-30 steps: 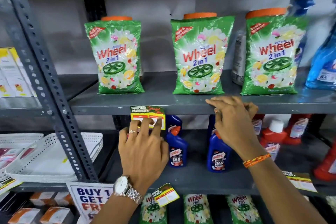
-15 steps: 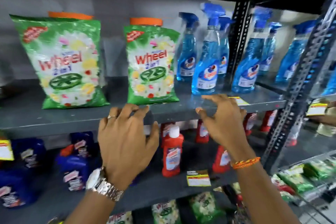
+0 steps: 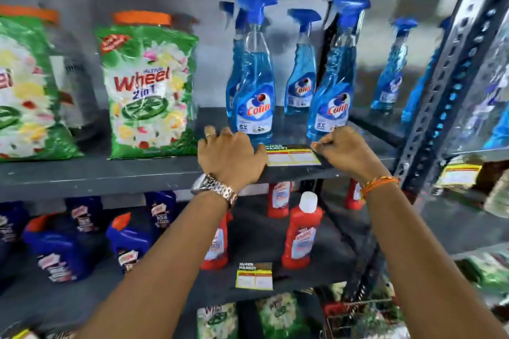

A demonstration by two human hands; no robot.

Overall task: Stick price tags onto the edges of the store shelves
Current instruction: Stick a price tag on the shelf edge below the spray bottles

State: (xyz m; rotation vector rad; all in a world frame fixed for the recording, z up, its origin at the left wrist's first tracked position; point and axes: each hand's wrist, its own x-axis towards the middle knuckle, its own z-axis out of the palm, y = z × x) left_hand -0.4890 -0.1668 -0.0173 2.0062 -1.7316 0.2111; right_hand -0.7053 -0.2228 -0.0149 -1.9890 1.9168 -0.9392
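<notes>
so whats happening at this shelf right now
A person is putting a price tag at the front of the grey shelf, just in front of the blue Colin spray bottles. The left hand rests on the shelf at the tag's left end, and the right hand pinches or presses its right end. The tag lies flat on the shelf top near the edge. Another tag already hangs on the shelf below, by the red bottles.
</notes>
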